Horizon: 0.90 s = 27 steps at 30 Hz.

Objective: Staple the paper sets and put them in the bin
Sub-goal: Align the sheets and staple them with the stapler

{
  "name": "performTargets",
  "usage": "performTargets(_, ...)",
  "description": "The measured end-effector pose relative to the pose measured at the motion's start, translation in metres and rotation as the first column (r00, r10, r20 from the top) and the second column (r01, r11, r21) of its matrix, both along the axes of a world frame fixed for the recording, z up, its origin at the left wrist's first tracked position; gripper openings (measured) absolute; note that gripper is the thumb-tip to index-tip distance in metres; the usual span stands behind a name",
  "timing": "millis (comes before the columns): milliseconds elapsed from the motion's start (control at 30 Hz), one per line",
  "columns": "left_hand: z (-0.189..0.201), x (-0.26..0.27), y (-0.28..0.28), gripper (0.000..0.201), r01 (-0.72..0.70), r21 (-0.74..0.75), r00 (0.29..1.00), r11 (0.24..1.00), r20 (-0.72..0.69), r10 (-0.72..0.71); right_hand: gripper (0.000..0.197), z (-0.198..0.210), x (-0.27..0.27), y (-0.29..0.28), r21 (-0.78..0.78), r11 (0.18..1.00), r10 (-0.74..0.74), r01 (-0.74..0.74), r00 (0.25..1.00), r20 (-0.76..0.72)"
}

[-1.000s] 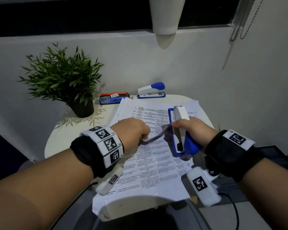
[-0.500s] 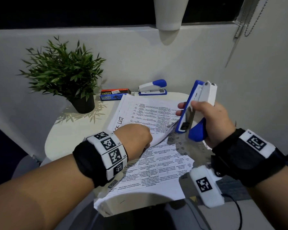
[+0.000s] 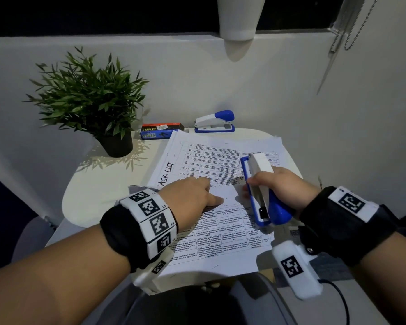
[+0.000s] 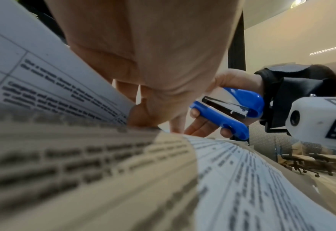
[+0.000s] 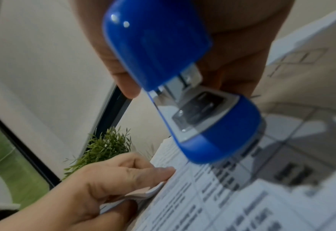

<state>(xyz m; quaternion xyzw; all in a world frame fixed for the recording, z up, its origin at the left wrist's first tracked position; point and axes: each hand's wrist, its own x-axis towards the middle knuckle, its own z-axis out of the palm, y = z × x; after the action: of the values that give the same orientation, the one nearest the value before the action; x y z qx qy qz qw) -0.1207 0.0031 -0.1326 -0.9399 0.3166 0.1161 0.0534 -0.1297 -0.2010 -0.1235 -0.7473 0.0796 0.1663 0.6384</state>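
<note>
A stack of printed paper sheets (image 3: 220, 233) lies on the round white table (image 3: 103, 188). My left hand (image 3: 211, 193) rests on the stack and pinches the edge of the top sheets (image 5: 153, 190) between thumb and fingers (image 5: 159, 170). My right hand (image 3: 249, 186) grips a blue and white stapler (image 3: 260, 170), held low over the right side of the stack with its mouth (image 5: 193, 106) facing the paper. The left wrist view shows the stapler (image 4: 222, 118) just beyond my left hand (image 4: 153, 121), with lifted sheets (image 4: 64, 86) curving above the stack.
A second blue and white stapler (image 3: 215, 121) and two staple boxes (image 3: 159, 131) sit at the table's back edge. A potted plant (image 3: 89, 99) stands at the back left. A white wall runs close behind. A grey rounded shape (image 3: 256, 301) lies below the table's front edge.
My right hand raised the stapler up and to the right half a second ago and has now lowered it over the stack again. The left hand stayed on the sheets.
</note>
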Motion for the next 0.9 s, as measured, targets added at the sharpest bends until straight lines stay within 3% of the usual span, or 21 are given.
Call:
performTargets(100,0.002,0.001,0.0,0.045,-0.006,0.005,1.0,1.0,-0.018,0.007,0.017,0.001,0.002,-0.001,0.039,0.997,-0.057,0.06,0.996,-0.068)
performTargets(333,0.008,-0.002,-0.003,0.062,0.008,0.082,1.0,0.997,-0.029,-0.006,0.019,0.0,0.001,-0.001,0.041,0.995,-0.082,0.086,0.992,-0.094)
performTargets(600,0.005,-0.001,-0.008,0.044,-0.021,0.11,0.999,0.994,-0.039,0.025,0.013,-0.002,-0.001,0.002,0.044,0.997,-0.062,0.064,0.997,-0.047)
performTargets(700,0.007,-0.004,-0.007,0.057,-0.014,0.117,0.999,0.993,-0.04,0.019,0.012,-0.001,-0.003,0.002,0.056,0.996,-0.064,0.067,0.996,-0.054)
performTargets(900,0.008,0.007,0.012,0.068,-0.071,-0.048,0.997,0.996,-0.023,0.069,0.011,-0.001,-0.002,0.001,0.052,0.997,-0.049,0.051,0.998,-0.045)
